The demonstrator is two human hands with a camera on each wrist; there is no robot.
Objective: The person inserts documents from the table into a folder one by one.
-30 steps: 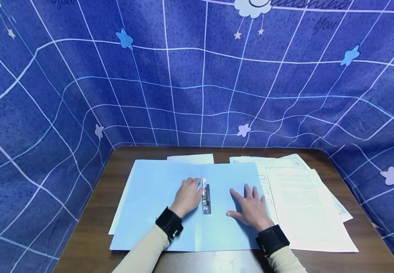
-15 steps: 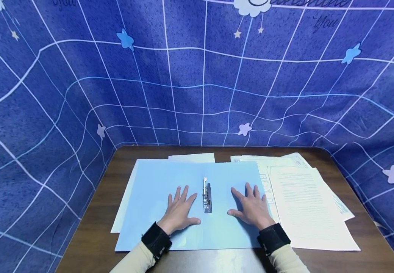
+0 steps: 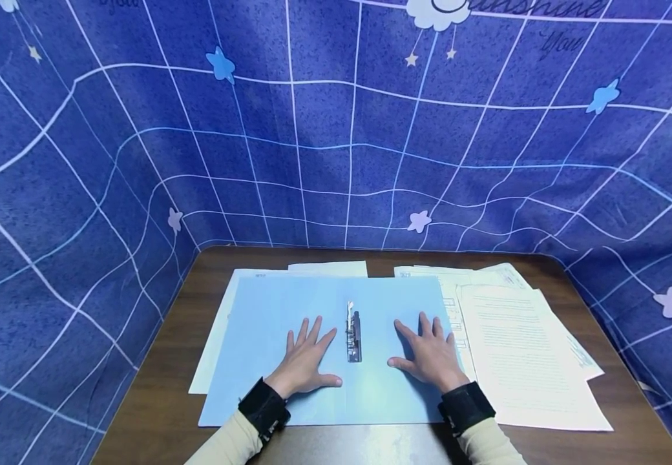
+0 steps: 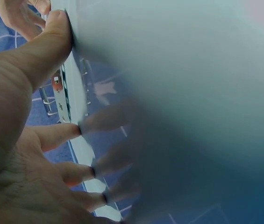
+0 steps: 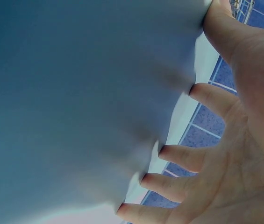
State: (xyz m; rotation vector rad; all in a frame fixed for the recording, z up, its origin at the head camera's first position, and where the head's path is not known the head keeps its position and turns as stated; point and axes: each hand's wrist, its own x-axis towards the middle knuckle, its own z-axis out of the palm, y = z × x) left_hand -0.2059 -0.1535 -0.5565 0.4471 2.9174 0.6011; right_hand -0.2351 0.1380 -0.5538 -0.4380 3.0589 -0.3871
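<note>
A light blue folder (image 3: 266, 303) lies spread out flat on the desk, with a metal lever clip (image 3: 354, 332) near its middle fold. The left hand (image 3: 305, 361) rests on the folder's left side, fingers straight and spread, left of the clip. On the right side, the right hand (image 3: 429, 355) touches the folder with its fingers spread too. In the left wrist view the fingertips (image 4: 71, 130) meet the glossy folder surface, and the clip stands beyond the thumb. The right wrist view has the right fingertips (image 5: 199, 91) pressing on the same surface. Neither hand grips anything.
Printed sheets (image 3: 522, 349) overlap to the right of the folder, partly under its edge. More white paper (image 3: 210, 361) sticks out beneath the folder's left and top edges. The brown desk (image 3: 156, 387) ends against a blue curtain (image 3: 324, 161) with a grid and stars.
The left hand has moved from beside the clip down and left onto the folder's left half, its fingers spreading. The folder's left edge has shifted slightly right. The right hand has stayed in place.
</note>
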